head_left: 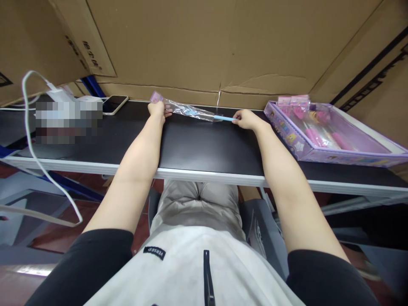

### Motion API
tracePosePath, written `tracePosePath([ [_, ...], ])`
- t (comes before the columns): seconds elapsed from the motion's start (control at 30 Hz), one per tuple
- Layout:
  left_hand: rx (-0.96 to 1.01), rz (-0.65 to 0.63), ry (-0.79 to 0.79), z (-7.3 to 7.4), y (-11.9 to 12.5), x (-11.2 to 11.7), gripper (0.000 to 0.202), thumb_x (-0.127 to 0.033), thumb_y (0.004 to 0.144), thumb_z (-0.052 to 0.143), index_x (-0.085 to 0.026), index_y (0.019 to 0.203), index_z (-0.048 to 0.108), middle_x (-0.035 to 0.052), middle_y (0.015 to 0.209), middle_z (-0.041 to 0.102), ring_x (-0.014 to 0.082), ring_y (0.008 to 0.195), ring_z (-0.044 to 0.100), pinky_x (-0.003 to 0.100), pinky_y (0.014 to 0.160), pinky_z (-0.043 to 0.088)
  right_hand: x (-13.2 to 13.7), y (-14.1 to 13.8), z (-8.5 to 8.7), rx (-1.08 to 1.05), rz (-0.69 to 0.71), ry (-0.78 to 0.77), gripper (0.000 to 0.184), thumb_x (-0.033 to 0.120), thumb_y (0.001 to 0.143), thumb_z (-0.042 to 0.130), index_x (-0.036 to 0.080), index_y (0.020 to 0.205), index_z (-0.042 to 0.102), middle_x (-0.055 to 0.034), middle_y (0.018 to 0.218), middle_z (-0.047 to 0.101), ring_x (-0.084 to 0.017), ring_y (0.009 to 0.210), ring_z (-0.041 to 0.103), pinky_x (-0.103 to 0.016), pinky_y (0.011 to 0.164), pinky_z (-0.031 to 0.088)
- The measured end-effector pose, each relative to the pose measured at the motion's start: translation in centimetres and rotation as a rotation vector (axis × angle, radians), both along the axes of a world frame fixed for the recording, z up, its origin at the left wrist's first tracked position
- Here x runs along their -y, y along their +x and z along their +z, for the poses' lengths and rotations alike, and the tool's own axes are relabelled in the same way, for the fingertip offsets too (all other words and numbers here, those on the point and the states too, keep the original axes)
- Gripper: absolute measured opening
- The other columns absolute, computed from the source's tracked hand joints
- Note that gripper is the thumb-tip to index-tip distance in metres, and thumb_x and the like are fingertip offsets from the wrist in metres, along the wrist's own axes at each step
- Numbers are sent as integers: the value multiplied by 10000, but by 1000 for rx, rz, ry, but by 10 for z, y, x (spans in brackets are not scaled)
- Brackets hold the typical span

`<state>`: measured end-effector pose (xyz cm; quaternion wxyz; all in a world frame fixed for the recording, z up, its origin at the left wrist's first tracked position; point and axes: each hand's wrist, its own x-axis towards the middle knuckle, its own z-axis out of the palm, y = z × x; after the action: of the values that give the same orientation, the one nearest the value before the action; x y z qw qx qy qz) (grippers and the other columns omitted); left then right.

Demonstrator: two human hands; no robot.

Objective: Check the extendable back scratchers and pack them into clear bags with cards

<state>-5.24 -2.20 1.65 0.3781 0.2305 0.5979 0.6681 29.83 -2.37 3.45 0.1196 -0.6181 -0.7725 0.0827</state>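
A slim light-blue stick lies partly inside a long clear plastic sleeve, with one end projecting to the right. Through the film a wider light-blue shape shows, too small to make out. My left hand is closed on the sleeve's left end, just beside its purple header. At the other side, my right hand pinches the bare end of the stick between thumb and fingers. Sleeve and stick stretch between both hands, low over the black tabletop.
On the right sits an open purple box holding several pink items in clear sleeves. A phone and a white charger with its cable are on the left. Cardboard walls the table's back.
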Motion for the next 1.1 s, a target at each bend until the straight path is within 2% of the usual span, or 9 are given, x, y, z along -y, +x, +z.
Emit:
tracePosePath([
  [0.13,18,17,18,-2,-1,-5,264,-35,973,566,-139,1148,734,111,934,839,262,1000,869,243,693,685,7,-2,3,-169,-40,-76,56,121,978,764,173,978,785,-60,873,782,-172,710,690,-311,777,592],
  [0.33,16,21,35,-3,0,-7,232,-43,940,597,-153,1105,717,71,823,807,220,844,845,236,665,653,22,-3,12,-371,-69,-163,256,22,953,774,178,785,661,9,712,680,-88,552,496,-246,598,430],
  [0.43,19,28,30,0,2,-4,266,-46,936,597,-142,1153,717,81,846,813,213,815,837,240,661,654,25,-2,14,-408,-62,-192,269,32,931,820,177,773,658,20,678,664,-78,538,486,-232,554,395],
  [0.57,5,66,33,3,1,-1,378,-62,937,594,-150,1288,702,86,843,807,235,829,835,229,563,638,23,0,13,-431,-61,-189,290,12,936,805,174,751,651,22,655,655,-69,521,493,-213,507,383],
  [0.67,0,117,49,3,-4,-2,421,-53,926,585,-153,1319,699,93,868,818,242,874,833,242,577,659,21,1,11,-454,-63,-172,307,21,935,814,181,747,632,28,635,636,-68,509,490,-199,482,378],
  [0.83,9,191,49,0,-13,-4,364,-27,1001,453,-114,1267,685,79,860,768,213,910,817,241,659,671,20,0,11,-547,-121,-122,334,-19,975,727,191,759,583,29,638,595,-69,500,466,-199,473,357],
  [0.93,14,219,73,-2,-17,-5,310,-53,1011,464,-150,1197,693,57,800,715,220,904,811,262,686,680,19,0,11,-663,-146,-78,336,-15,1019,648,206,786,551,33,631,557,-76,494,444,-203,468,343],
  [1.1,7,237,66,-4,-18,-7,242,-68,1010,487,-176,1118,674,51,827,695,199,852,788,235,647,645,9,1,11,-906,-133,7,292,61,1038,661,242,869,504,53,661,526,-81,496,424,-181,450,348],
])
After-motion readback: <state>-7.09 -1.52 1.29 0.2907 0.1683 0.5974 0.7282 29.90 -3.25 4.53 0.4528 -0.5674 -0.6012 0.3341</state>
